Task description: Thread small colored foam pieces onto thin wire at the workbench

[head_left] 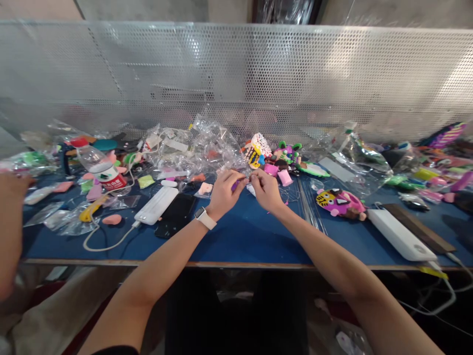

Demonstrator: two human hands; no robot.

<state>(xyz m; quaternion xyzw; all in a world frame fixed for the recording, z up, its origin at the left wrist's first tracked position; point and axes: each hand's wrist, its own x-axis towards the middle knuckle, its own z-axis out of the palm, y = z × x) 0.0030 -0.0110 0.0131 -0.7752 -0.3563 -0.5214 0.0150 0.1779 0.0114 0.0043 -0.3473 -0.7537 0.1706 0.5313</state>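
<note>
Over the blue table, my left hand (225, 191) is closed around a small purple piece of what looks like modelling clay (235, 185). A watch with a white band (205, 218) is on that wrist. My right hand (264, 189) is pinched shut close beside it, its fingertips almost meeting those of the left. Whatever is between the right fingertips is too small to make out. Just beyond the right hand lie pink clay packets (285, 177) and a rounded piece covered in white beads (261, 146).
Crumpled clear bags (210, 145) pile up along the perforated metal screen (318, 74). A white power bank (156, 205) and black phone (175, 215) lie left; a colourful clay figure (340, 203) and another white power bank (402, 233) lie right. Another person's arm (10, 231) shows far left.
</note>
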